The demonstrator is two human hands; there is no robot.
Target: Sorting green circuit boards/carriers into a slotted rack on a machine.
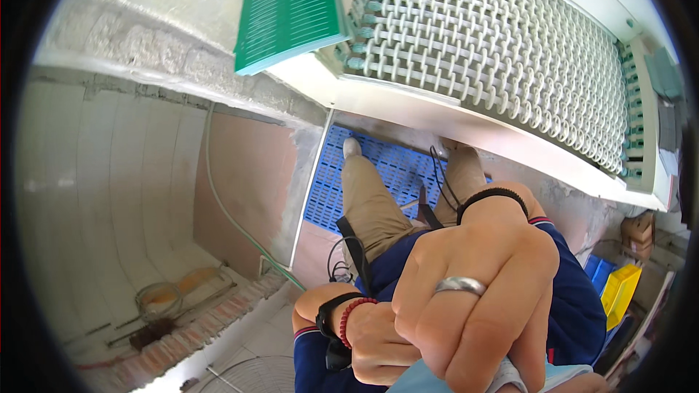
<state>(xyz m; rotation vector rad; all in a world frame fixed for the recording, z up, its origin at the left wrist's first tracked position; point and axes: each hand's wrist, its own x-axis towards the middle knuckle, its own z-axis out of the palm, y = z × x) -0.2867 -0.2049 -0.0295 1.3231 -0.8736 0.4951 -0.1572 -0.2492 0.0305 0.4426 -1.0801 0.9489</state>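
Note:
My right hand (pixel 480 291), with a silver ring and a dark braided band at the wrist, is raised close up with its fingers curled inward. Its fingertips press on a light blue face mask (pixel 416 380) with a white edge, only partly visible at the bottom of the picture. Beside it on the left, my left hand (pixel 377 340) is closed as well, next to the mask. A red beaded bracelet (pixel 349 319) and a black strap circle that wrist. The left fingertips are hidden, so what they hold, if anything, cannot be made out.
Ahead stands a white-framed machine with rows of white rings (pixel 495 51) and a green slotted panel (pixel 291 18). My feet are on a blue slatted platform (pixel 324 196). Left lie a tiled basin (pixel 109 189) and a hose (pixel 220 193); right, a yellow bin (pixel 620 293).

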